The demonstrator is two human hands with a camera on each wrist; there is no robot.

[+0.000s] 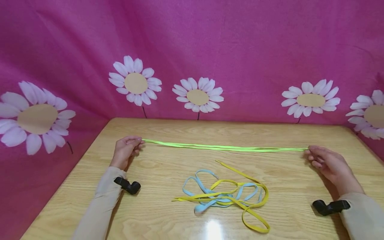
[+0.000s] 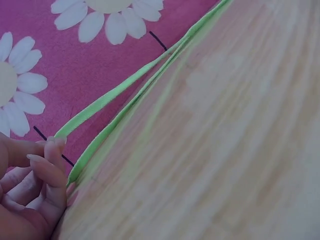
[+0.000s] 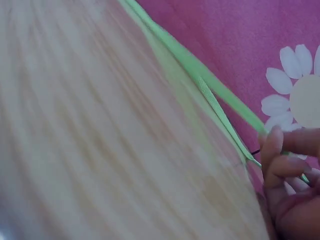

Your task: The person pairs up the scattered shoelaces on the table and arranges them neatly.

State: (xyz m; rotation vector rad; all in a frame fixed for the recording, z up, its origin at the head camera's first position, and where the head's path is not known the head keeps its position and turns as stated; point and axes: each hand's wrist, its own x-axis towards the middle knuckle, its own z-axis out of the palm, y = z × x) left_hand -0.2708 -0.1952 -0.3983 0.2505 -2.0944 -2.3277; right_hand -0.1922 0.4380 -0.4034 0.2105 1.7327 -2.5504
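Note:
A neon green shoelace, doubled into strands side by side, stretches nearly straight across the far part of the table. At its left end my left hand pinches it between thumb and fingers. My right hand pinches the opposite end. The left wrist view shows the strands of the green lace spreading apart near the fingers. In the right wrist view, strands of the lace part the same way close to the fingers.
Nearer to me, a yellow shoelace and a light blue shoelace lie loosely tangled on the wooden table. A magenta cloth printed with white flowers hangs behind the table and along its left side. Each sleeve carries a black wrist camera.

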